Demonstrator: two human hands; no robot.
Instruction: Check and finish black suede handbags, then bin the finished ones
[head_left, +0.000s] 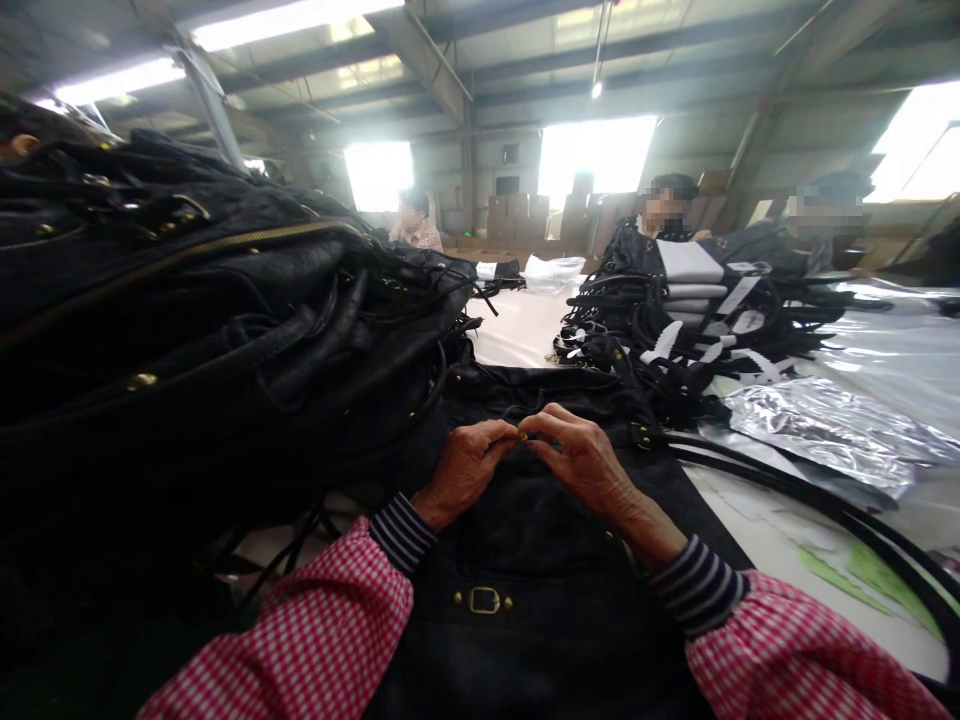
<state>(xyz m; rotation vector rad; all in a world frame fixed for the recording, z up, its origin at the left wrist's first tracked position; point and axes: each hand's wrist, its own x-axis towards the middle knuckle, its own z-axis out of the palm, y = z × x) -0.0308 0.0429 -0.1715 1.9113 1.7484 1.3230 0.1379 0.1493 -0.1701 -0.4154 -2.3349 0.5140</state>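
A black handbag [525,540] lies flat before me, its brass buckle [484,600] toward my body and its long handles [787,485] trailing off to the right. Over the bag's upper part my two hands meet. My left hand [469,465] pinches with thumb and forefinger at a small gold-coloured metal piece [523,437]. From the other side, my right hand [581,460] pinches the same piece between thumb and fingertips. The fingers cover most of it, so its exact kind is hidden.
A tall heap of black bags [225,300] rises at the left. Folded bags with white wrapping [690,262] are stacked at the back right. Clear plastic sleeves [832,420] lie on the white table [517,335]. Several people sit or stand beyond, including a person [416,225] farther back.
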